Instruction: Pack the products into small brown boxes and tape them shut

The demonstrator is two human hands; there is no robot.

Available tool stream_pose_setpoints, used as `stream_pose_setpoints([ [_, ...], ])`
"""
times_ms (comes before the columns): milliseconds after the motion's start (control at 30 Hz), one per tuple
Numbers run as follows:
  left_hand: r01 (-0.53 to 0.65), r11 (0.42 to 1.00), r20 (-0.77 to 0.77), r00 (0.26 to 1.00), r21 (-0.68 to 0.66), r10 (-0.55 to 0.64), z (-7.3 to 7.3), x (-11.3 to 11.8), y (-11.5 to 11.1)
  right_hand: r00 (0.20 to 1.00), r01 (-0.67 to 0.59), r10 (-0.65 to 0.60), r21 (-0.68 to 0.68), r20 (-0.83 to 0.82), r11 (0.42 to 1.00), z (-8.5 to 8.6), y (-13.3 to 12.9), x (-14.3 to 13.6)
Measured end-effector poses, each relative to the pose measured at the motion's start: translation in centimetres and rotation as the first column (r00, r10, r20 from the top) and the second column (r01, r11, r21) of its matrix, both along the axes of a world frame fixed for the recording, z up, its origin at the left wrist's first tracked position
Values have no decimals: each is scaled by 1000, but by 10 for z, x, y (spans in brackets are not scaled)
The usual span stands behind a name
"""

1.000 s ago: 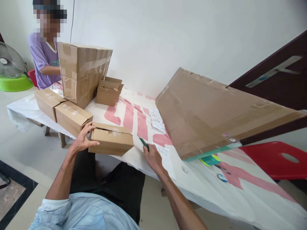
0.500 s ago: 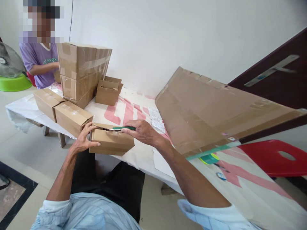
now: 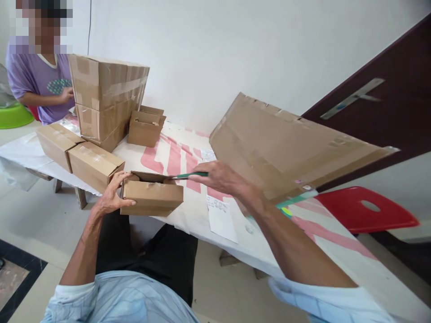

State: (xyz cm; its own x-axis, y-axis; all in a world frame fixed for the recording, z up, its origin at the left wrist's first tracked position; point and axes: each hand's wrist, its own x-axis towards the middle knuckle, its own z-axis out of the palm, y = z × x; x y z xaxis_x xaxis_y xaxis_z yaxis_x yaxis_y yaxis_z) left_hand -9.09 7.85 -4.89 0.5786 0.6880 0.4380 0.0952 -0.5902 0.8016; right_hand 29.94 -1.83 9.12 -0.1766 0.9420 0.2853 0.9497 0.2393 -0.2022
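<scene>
A small cardboard box (image 3: 153,198) sits at the front edge of the table, its top seam parted along the length and a dark gap showing. My left hand (image 3: 112,195) grips its left end, thumb on the near side and fingers over the top corner. In my right hand (image 3: 222,177) is a utility knife with a green handle (image 3: 198,174). Its thin blade points left, at the right end of the opened seam. What lies inside the box is hidden.
Two taped boxes (image 3: 96,163) lie left of mine. Behind stand stacked large cartons (image 3: 107,98) and an open box (image 3: 144,130). A big cardboard sheet (image 3: 286,152) leans at right, near a written paper (image 3: 222,220) and a red stool (image 3: 367,208). A person in purple (image 3: 55,85) works at far left.
The knife has moved right along the box's top, from the left part of the seam to its right end. The seam now gapes open. My left hand keeps its hold; the view has shifted right.
</scene>
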Motion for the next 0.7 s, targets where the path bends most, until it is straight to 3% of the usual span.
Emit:
stream_pose_setpoints([
  [100, 9, 1000, -34, 999, 7, -9, 2, 1, 2, 974, 122, -108, 58, -201, 991, -44, -24, 27],
  [267, -2, 1000, -119, 993, 23, 4, 12, 4, 4, 849, 428, -397, 14, -349, 904, -171, -56, 16],
  [333, -13, 1000, -151, 988, 15, 15, 17, 4, 4, 830, 445, -413, -1, -374, 895, -202, -60, 9],
  [367, -18, 1000, -164, 986, 7, 19, 19, 4, 5, 826, 446, -407, 11, -391, 895, -208, -59, 6],
  [433, -25, 1000, -181, 983, -9, 23, 23, 5, 5, 817, 450, -382, 61, -432, 891, -201, -52, 3],
  [500, -25, 999, -185, 983, -20, 21, 25, 6, 6, 828, 418, -316, 135, -464, 898, -173, -39, -4],
  [600, -10, 999, -175, 985, -36, 4, 25, 8, 9, 912, 177, -70, 233, -405, 956, -118, -19, -25],
  [700, 4, 998, -157, 987, -62, -13, 23, 11, 10, 951, -77, 117, 147, -285, 986, -76, -8, -56],
])
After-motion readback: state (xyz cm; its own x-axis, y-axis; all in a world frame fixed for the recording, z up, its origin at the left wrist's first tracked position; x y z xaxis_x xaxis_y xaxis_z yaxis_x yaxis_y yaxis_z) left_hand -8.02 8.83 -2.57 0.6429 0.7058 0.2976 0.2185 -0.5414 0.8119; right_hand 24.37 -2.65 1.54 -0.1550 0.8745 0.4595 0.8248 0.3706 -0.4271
